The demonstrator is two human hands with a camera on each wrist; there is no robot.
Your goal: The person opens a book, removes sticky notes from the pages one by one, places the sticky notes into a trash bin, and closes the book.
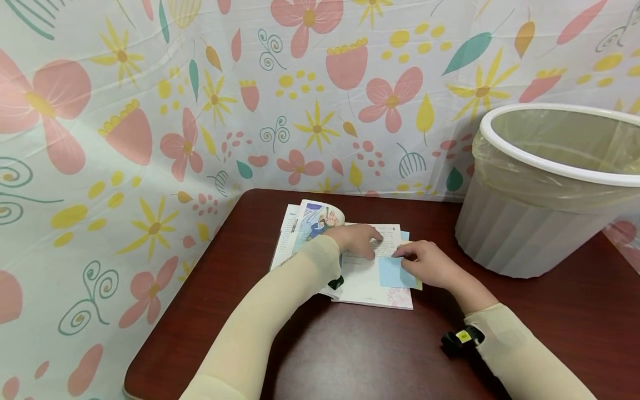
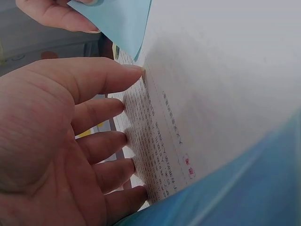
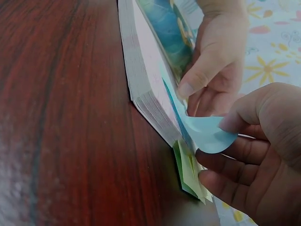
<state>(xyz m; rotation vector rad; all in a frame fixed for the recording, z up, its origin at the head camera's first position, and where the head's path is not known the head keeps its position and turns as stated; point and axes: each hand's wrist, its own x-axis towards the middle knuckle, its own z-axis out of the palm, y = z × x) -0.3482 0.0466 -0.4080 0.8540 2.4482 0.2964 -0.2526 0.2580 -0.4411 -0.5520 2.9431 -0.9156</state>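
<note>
An open book lies on the table, its illustrated left-hand page curling up. Across the printed right-hand page rests my left hand, its fingertips touching the paper with the fingers spread. At that page's outer edge, my right hand pinches a light blue sticky note between thumb and fingers. The right wrist view shows the note bent, its far part against the page. Yellow-green sticky tabs stick out from the book's edge below it.
A grey ribbed waste bin with a white rim and a clear liner stands on the dark red table, right of the book. Behind and to the left hangs a flower-patterned cloth. A black wrist device is on the right arm.
</note>
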